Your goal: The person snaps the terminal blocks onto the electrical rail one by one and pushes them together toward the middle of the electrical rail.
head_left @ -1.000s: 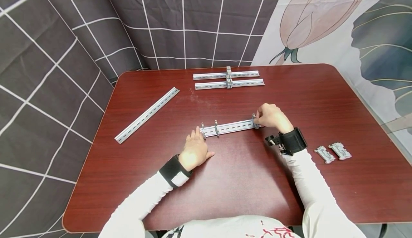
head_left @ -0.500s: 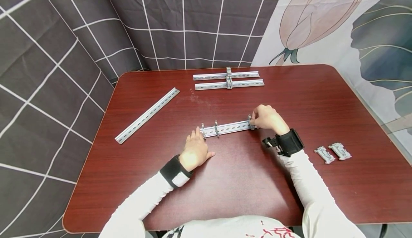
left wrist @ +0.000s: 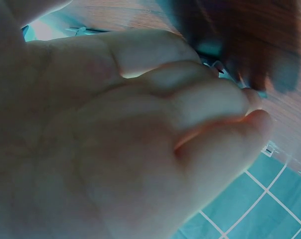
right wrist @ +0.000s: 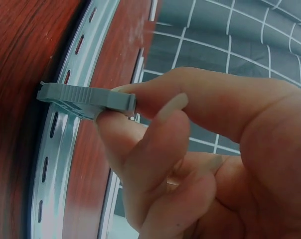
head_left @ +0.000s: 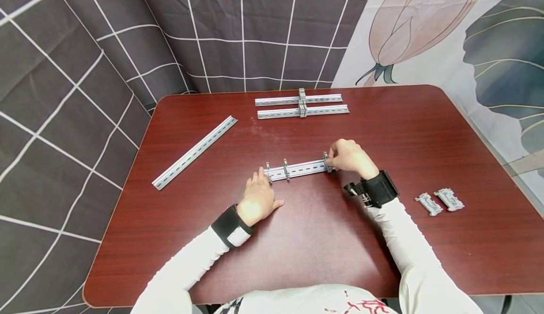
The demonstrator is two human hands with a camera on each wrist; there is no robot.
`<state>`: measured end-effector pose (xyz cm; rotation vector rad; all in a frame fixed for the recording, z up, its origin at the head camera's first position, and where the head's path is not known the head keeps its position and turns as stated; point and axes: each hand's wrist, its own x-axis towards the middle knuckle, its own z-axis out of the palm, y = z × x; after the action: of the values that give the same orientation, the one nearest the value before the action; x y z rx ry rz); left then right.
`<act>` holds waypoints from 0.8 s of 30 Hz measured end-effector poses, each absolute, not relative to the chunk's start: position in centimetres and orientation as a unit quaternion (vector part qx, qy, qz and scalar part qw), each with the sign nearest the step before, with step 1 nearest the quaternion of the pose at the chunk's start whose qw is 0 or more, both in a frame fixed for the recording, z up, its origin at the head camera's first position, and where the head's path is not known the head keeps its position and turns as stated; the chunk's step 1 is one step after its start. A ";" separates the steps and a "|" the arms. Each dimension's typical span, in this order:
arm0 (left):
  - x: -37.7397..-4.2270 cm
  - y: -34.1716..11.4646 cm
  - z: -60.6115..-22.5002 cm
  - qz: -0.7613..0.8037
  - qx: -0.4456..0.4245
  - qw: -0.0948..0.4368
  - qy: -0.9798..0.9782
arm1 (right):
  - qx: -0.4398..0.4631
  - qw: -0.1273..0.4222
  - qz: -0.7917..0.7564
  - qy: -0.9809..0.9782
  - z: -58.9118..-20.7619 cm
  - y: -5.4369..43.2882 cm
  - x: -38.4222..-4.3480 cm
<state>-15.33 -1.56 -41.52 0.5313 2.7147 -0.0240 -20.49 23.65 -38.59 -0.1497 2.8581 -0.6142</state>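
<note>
A slotted metal DIN rail [head_left: 307,168] lies mid-table, slightly slanted. Two thin grey terminal blocks, one at the left end [head_left: 268,173] and one a little inward [head_left: 286,169], stand across it. My left hand [head_left: 258,201] rests with fingers extended at the rail's left end; its palm fills the left wrist view and hides most of the contact. Near the right end my right hand [head_left: 352,157] pinches another grey terminal block [right wrist: 85,98] between thumb and fingers. That block stands upright across the rail, touching it in the right wrist view.
On the table [head_left: 191,257], a bare rail [head_left: 194,153] lies diagonally at left. Two parallel rails [head_left: 276,101] at the back carry terminal blocks [head_left: 302,103] near their middle. Two loose items [head_left: 428,204], apparently terminal blocks, lie flat at right. Grey checked cloth hangs behind.
My right hand has slid left along the rail with the pinched terminal block, away from the right end. My left hand and the other blocks have stayed in place.
</note>
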 end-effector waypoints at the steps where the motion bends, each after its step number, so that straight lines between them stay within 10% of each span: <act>1: -15.3 -1.6 -41.5 -0.007 0.188 0.185 0.964 | -0.049 0.109 -0.209 0.970 -38.6 23.6 -20.5; 24: -15.1 -1.6 -41.5 -0.009 0.191 0.175 0.966 | -0.057 0.104 -0.214 0.970 -38.8 23.0 -20.2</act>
<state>-15.09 -1.63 -41.49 0.5400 2.7360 -0.0250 -20.25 23.05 -38.77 -0.1672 2.8590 -0.6318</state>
